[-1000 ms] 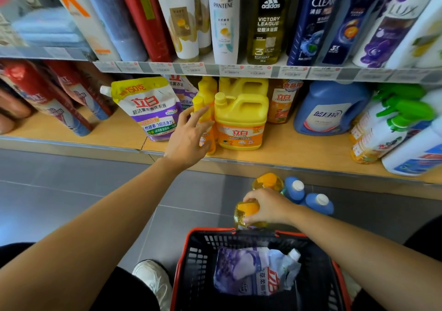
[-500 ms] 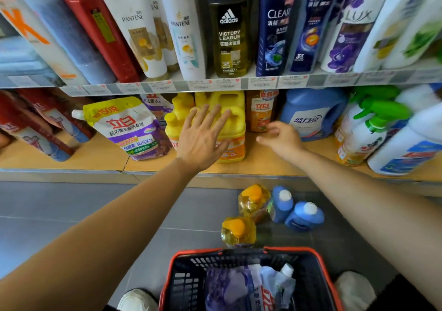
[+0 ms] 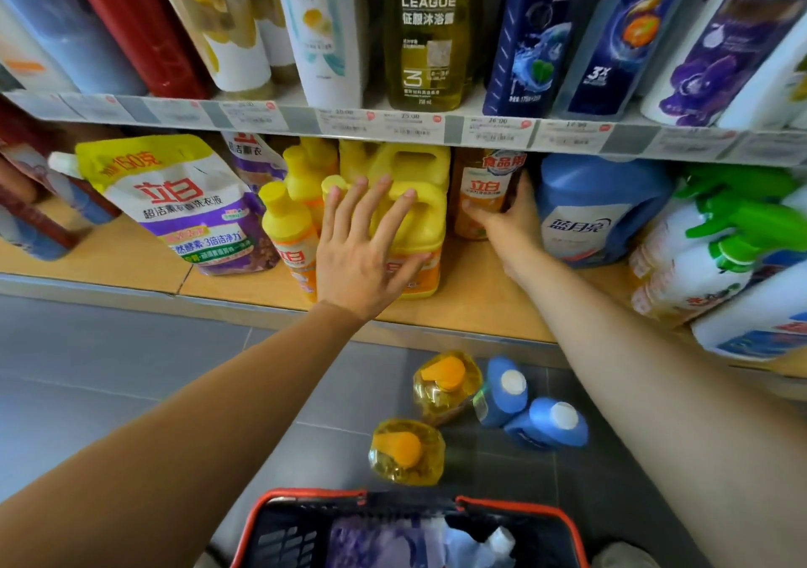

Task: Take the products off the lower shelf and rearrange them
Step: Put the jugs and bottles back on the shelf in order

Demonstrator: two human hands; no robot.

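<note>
My left hand [image 3: 364, 253] is spread flat, fingers straight, resting against the front of the big yellow jug [image 3: 421, 222] on the lower shelf [image 3: 480, 301]. It's only touching the jug, not wrapped round it.

My right hand [image 3: 502, 222] is curled round the orange-label bottle [image 3: 484, 192], thumb on its left side, fingers reaching in behind on the right. That bottle stands upright toward the back of the shelf, squeezed between the yellow jug and the blue detergent jug [image 3: 598, 213].

Just left of my left hand there's a small yellow bottle [image 3: 286, 226] with more yellow ones behind it, then a purple-and-yellow refill pouch [image 3: 192, 205] leaning back. At the far right of the shelf are white spray bottles [image 3: 698, 261] with green triggers, all tilted.

Down on the floor [image 3: 109, 371] in front of the shelf stand two orange-capped yellow bottles [image 3: 445, 386]. Right beside them are two blue bottles [image 3: 546, 423] with white caps. The red-rimmed basket [image 3: 522, 507] sits at the bottom edge of view with a purple pouch [image 3: 375, 541] inside.
</note>
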